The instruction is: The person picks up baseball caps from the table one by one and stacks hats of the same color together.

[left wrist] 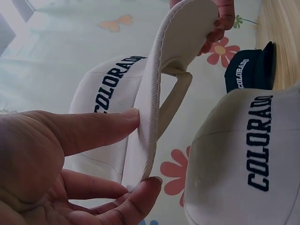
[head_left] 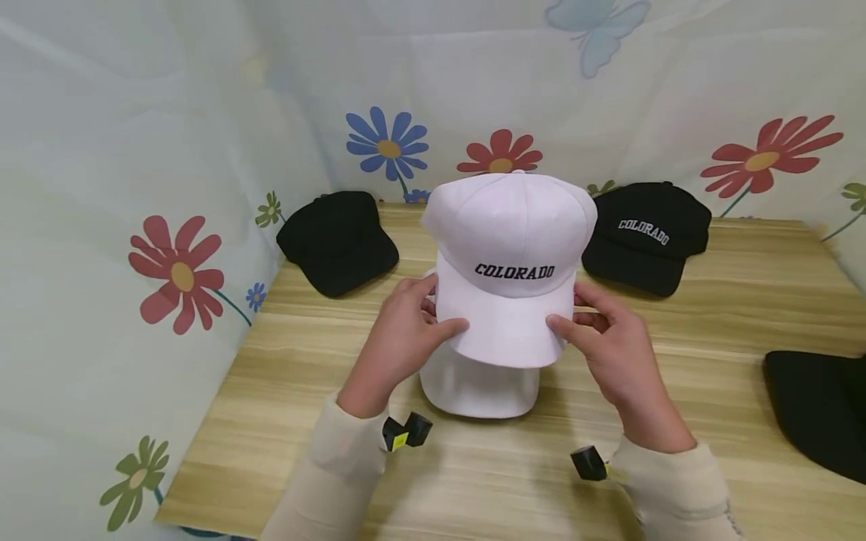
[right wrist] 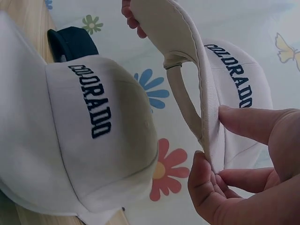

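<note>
Both hands hold up a white baseball cap (head_left: 514, 225) with COLORADO in black across its front, brim facing me. The left hand (head_left: 406, 330) pinches one side of the brim, thumb on top and fingers underneath, as the left wrist view also shows. On the opposite side, the right hand (head_left: 619, 346) pinches the brim the same way. A second white cap (head_left: 480, 387) with the same lettering sits on the table below, its crown mostly hidden by the held one in the head view. In the right wrist view, a gap separates the held cap (right wrist: 213, 117) from the lower cap (right wrist: 108, 136).
On the wood-grain table (head_left: 304, 421), a plain-looking black cap (head_left: 338, 240) lies at the back left. A black COLORADO cap (head_left: 646, 237) lies at the back right. Another black brim (head_left: 815, 406) shows at the right edge. A flowered curtain (head_left: 203, 113) hangs behind.
</note>
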Tool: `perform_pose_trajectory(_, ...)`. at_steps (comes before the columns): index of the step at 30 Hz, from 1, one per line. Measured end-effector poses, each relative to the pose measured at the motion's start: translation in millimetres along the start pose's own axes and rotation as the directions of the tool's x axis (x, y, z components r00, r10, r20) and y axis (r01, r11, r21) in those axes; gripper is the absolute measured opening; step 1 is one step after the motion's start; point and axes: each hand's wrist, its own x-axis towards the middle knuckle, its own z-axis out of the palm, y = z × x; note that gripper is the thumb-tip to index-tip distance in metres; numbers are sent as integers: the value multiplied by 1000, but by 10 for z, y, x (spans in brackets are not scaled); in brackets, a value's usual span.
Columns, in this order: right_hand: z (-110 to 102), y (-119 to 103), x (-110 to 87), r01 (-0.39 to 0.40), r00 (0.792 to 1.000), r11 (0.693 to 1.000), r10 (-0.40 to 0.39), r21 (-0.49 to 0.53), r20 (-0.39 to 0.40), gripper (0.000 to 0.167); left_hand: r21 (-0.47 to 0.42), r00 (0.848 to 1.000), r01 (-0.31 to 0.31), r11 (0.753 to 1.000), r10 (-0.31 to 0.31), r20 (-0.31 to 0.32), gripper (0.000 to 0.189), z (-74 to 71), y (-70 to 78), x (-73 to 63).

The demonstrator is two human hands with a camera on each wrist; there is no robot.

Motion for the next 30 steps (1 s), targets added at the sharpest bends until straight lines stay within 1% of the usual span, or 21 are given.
perform_pose_trajectory(5, 53, -12, -1, -36, 999, 998, 37, -41, 30, 71, -11, 999, 47, 999, -48, -16, 67, -38, -28, -51)
perform_pose_trajectory(10, 112, -21, 4, -32, 998, 998, 35, -46, 56, 72, -3, 997, 76, 997, -76, -22, 66, -62, -84, -85)
perform_pose_trajectory(17, 118, -27, 2, -27, 998, 998, 31, -60, 63, 72, 3, 998, 61, 998, -61, -18, 64, -71, -109, -99)
perform_pose_trajectory(22, 133, 10, -5, -53, 996, 996, 58, -67, 66, 74, 14, 998, 68, 998, -68, -1, 62, -51, -130, -105)
perform_pose_trajectory(27, 183, 75, -7, -46, 996, 997, 51, -65, 72, 72, 27, 997, 74, 997, -74, 8, 59, -34, -211, -109)
perform_pose_trajectory(30, 213, 113, -9, -58, 995, 995, 64, -78, 78, 72, 24, 996, 82, 996, -83, 21, 60, -17, -276, -106)
